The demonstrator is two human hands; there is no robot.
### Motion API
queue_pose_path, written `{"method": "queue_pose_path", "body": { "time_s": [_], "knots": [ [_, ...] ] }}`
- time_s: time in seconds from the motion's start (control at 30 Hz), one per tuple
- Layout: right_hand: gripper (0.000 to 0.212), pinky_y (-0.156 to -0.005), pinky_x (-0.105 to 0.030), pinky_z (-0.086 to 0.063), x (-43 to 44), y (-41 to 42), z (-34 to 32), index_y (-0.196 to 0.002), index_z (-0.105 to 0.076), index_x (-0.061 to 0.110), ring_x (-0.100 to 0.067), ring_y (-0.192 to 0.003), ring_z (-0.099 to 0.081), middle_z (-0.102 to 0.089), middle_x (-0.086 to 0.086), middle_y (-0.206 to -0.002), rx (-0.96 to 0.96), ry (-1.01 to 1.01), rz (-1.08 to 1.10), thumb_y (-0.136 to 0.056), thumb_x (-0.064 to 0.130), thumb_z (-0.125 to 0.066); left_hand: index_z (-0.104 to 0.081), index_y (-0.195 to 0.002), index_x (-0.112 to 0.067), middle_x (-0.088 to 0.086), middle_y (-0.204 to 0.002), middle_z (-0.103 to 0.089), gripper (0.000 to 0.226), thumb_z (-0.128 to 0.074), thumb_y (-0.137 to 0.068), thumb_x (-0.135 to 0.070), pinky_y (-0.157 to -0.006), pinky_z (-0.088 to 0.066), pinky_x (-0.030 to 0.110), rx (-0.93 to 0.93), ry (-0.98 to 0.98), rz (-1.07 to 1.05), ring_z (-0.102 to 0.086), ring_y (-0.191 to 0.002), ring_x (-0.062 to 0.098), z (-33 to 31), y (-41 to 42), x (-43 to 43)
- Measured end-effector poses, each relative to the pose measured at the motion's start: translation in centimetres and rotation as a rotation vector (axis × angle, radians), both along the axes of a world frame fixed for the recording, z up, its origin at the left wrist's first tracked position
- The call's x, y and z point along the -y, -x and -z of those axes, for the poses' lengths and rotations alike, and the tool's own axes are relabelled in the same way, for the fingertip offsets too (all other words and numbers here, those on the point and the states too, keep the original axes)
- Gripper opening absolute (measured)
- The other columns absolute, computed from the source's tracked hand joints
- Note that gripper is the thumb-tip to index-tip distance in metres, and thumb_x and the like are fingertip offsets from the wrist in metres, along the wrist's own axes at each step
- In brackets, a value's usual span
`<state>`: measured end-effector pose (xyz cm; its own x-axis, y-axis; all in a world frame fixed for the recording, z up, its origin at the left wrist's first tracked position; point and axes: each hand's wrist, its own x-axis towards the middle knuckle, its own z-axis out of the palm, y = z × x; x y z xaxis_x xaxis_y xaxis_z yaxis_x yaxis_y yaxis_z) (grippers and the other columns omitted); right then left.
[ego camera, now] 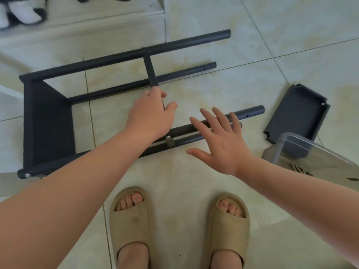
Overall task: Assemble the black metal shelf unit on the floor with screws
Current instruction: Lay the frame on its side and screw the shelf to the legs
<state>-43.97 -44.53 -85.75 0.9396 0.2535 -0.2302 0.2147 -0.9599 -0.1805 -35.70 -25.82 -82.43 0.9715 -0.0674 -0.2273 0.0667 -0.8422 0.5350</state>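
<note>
The black metal shelf unit [48, 121] lies on its side on the tiled floor, its flat panel at the left and round tubes running to the right. My left hand [149, 115] is closed around the black crossbar [149, 68] that spans the tubes. My right hand [219, 140] hovers with fingers spread over the near tubes [250, 111], holding nothing. A silver screw [168, 137] sits in the near tube beside my left wrist, and another screw [27, 175] shows at the panel's near corner. A loose black shelf tray [297, 111] lies to the right.
A clear plastic box [303, 150] at the right holds several silver screws [300, 168]. My feet in tan slippers [132, 226] stand at the near edge. A raised step [83, 22] with black-and-white shoes [21, 14] on it runs along the far left.
</note>
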Motion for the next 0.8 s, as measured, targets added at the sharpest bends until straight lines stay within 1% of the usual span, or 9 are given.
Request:
{"method": "queue_pose_path", "body": {
  "time_s": [0.1, 0.2, 0.3, 0.4, 0.5, 0.6, 0.63, 0.7, 0.8],
  "knots": [
    [0.084, -0.122, -0.059, 0.008, 4.0, 2.1, -0.8, -0.162, -0.006, 0.035, -0.033, -0.156, 0.008, 0.001, -0.005, -0.170, -0.021, 0.060, 0.056, -0.090, 0.079, -0.013, -0.048, -0.136, -0.022, 0.002, -0.140, -0.048, 0.041, -0.051, -0.100, -0.041, -0.104, -0.043, 0.042, 0.123, -0.027, 0.156, -0.046, -0.127, 0.024, -2.6, 0.5, 3.5],
    [0.082, -0.122, -0.060, 0.004, 8.3, 4.5, -1.4, -0.162, -0.005, 0.035, -0.034, -0.156, 0.006, 0.002, -0.005, -0.170, -0.022, 0.095, 0.132, -0.091, 0.077, -0.008, -0.050, -0.134, -0.023, -0.001, -0.138, -0.048, 0.035, -0.050, -0.101, -0.037, -0.102, -0.044, 0.039, 0.059, 0.020, 0.340, -0.049, -0.123, 0.020, -4.1, 1.6, 7.3],
    [0.078, -0.123, -0.059, -0.004, 12.8, 7.3, -1.5, -0.161, -0.012, 0.032, -0.035, -0.155, -0.006, -0.011, -0.006, -0.169, -0.008, 0.089, 0.239, -0.094, 0.071, -0.015, -0.050, -0.129, -0.022, 0.000, -0.132, -0.053, 0.033, -0.051, -0.100, -0.037, -0.101, -0.045, 0.041, -0.087, -0.039, 0.541, -0.053, -0.118, 0.022, -3.9, 2.7, 11.2],
    [0.068, -0.116, -0.055, -0.026, 16.9, 9.8, -1.1, -0.155, -0.034, 0.023, -0.034, -0.146, -0.029, -0.037, -0.006, -0.158, 0.061, 0.036, 0.363, -0.097, 0.058, -0.029, -0.049, -0.132, -0.022, 0.002, -0.132, -0.056, 0.039, -0.051, -0.098, -0.041, -0.103, -0.044, 0.042, -0.229, -0.125, 0.709, -0.054, -0.118, 0.024, -2.3, 3.7, 15.4],
    [0.054, -0.103, -0.049, -0.040, 20.1, 11.3, 0.3, -0.148, -0.044, 0.016, -0.032, -0.130, -0.045, -0.051, -0.005, -0.143, 0.045, -0.004, 0.485, -0.101, 0.042, -0.044, -0.041, -0.146, -0.018, 0.005, -0.144, -0.052, 0.054, -0.051, -0.099, -0.044, -0.108, -0.041, 0.039, -0.457, -0.116, 0.716, -0.051, -0.129, 0.026, -0.4, 4.8, 19.1],
    [0.044, -0.096, -0.043, -0.047, 22.1, 11.7, 2.2, -0.144, -0.047, 0.016, -0.031, -0.122, -0.052, -0.056, -0.006, -0.135, -0.125, -0.032, 0.564, -0.103, 0.030, -0.049, -0.035, -0.152, -0.010, 0.011, -0.150, -0.045, 0.062, -0.047, -0.102, -0.045, -0.105, -0.039, 0.036, -0.634, -0.148, 0.705, -0.047, -0.133, 0.031, 1.7, 6.4, 22.0],
    [0.040, -0.094, -0.041, -0.048, 22.5, 11.6, 2.9, -0.142, -0.049, 0.018, -0.029, -0.120, -0.054, -0.057, -0.005, -0.133, -0.186, -0.038, 0.575, -0.104, 0.029, -0.048, -0.037, -0.151, -0.009, 0.011, -0.146, -0.049, 0.060, -0.047, -0.102, -0.044, -0.101, -0.041, 0.037, -0.668, -0.128, 0.692, -0.051, -0.129, 0.031, 2.4, 7.0, 22.6],
    [0.035, -0.092, -0.039, -0.051, 23.2, 11.2, 4.2, -0.138, -0.052, 0.020, -0.026, -0.115, -0.058, -0.059, -0.003, -0.131, -0.285, -0.047, 0.604, -0.104, 0.026, -0.048, -0.041, -0.145, -0.009, 0.009, -0.125, -0.058, 0.052, -0.049, -0.103, -0.039, -0.094, -0.048, 0.036, -0.710, -0.054, 0.652, -0.060, -0.114, 0.028, 3.6, 8.1, 23.5],
    [0.037, -0.095, -0.038, -0.053, 24.1, 10.4, 6.1, -0.139, -0.055, 0.021, -0.028, -0.114, -0.061, -0.062, -0.006, -0.132, -0.365, -0.053, 0.699, -0.103, 0.018, -0.050, -0.050, -0.126, -0.012, 0.007, -0.107, -0.064, 0.026, -0.049, -0.104, -0.026, -0.081, -0.054, 0.034, -0.716, 0.065, 0.555, -0.067, -0.099, 0.025, 5.1, 9.1, 23.8]
  ]
}}
